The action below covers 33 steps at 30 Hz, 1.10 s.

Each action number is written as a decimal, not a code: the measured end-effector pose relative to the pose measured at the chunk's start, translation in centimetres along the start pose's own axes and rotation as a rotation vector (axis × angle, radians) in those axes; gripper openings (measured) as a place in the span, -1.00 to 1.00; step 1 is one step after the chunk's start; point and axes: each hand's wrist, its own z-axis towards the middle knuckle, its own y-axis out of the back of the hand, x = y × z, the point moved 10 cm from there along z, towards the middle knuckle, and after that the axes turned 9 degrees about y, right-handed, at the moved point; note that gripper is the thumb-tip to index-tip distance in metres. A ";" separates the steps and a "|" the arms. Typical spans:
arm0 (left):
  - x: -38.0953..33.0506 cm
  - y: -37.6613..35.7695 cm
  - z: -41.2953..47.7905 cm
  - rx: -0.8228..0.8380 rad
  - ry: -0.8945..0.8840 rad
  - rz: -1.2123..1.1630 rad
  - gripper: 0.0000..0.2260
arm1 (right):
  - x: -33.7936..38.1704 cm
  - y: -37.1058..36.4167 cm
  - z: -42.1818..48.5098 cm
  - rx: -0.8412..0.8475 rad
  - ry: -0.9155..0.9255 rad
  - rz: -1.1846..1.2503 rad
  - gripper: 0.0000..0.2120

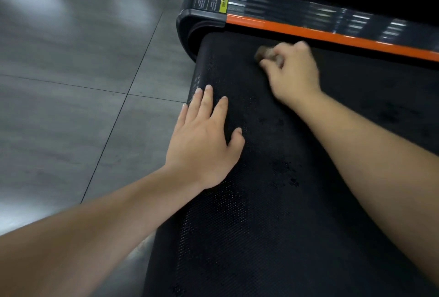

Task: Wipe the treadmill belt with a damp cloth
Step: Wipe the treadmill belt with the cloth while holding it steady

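Observation:
The black textured treadmill belt (273, 177) fills the middle and right of the view. My right hand (293, 70) grips a small bunched brown-grey cloth (264, 55) and holds it against the belt near the far side rail; hand and cloth are blurred. My left hand (204, 139) lies flat with straight fingers on the belt's rear end, near its left edge. Darker patches mark the belt between my forearms.
An orange strip and a dark side rail (332, 32) run along the belt's far side, ending in a black end cap (202, 11) with a yellow warning label. Grey floor tiles (71, 82) lie to the left. A black object stands at the top right.

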 end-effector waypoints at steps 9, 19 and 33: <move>0.2 -0.1 0.2 -0.001 0.009 -0.038 -0.41 | 1.3 0.6 -3.3 0.051 0.051 0.009 -0.83; 0.5 0.3 0.1 0.015 0.045 -0.179 -0.51 | 5.7 1.7 -10.6 0.126 0.218 0.117 -0.86; 0.4 0.4 -0.4 0.040 0.064 -0.182 -0.51 | 3.2 5.3 -15.3 0.015 -0.052 0.062 -0.80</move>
